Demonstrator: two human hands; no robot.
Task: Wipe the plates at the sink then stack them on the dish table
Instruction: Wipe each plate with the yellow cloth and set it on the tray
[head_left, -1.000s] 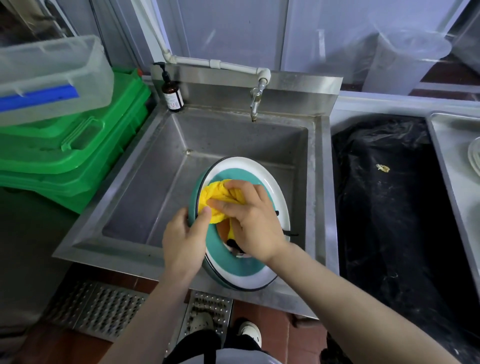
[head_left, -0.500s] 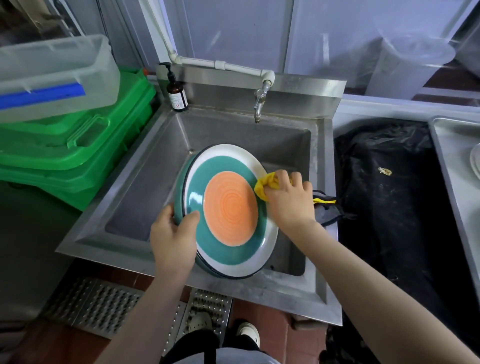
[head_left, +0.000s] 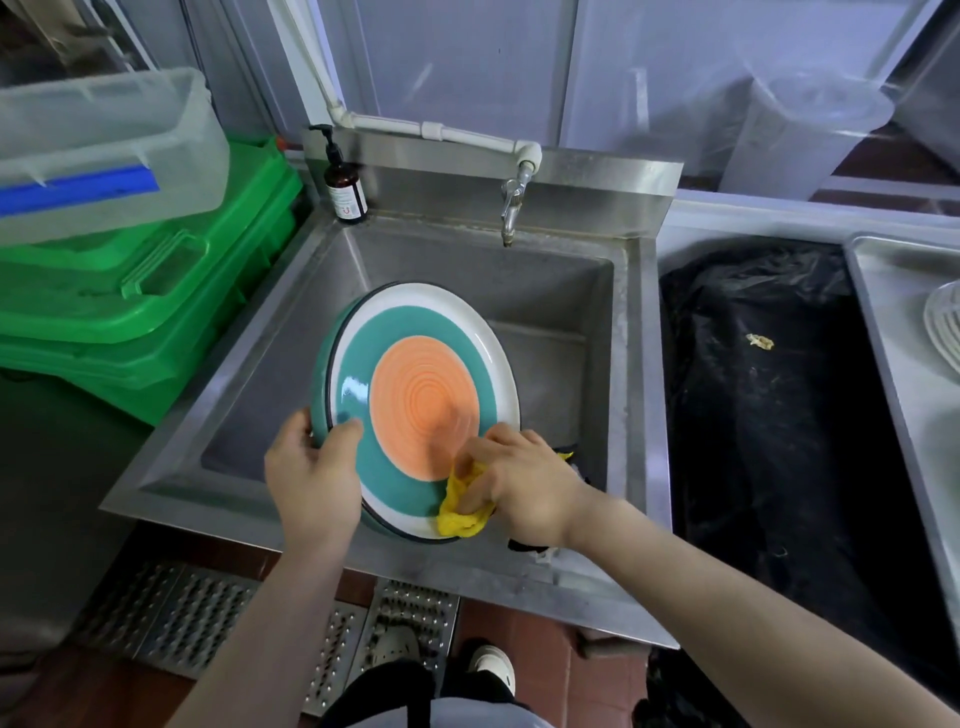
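While tilted over the sink (head_left: 631, 364), the glazed plate (head_left: 423, 400) looks slick, rigid and breakable.
Left hand (head_left: 311, 475) grips its rim at 8 o'clock; right hand (head_left: 524, 483) pinches yellow cloth (head_left: 460, 512) at 5.

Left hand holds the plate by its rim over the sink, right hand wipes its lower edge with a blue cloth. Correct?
Not quite: the cloth is yellow, not blue, as the head view shows. The rest holds: the left hand holds the plate by its rim over the sink, and the right hand wipes its lower edge.
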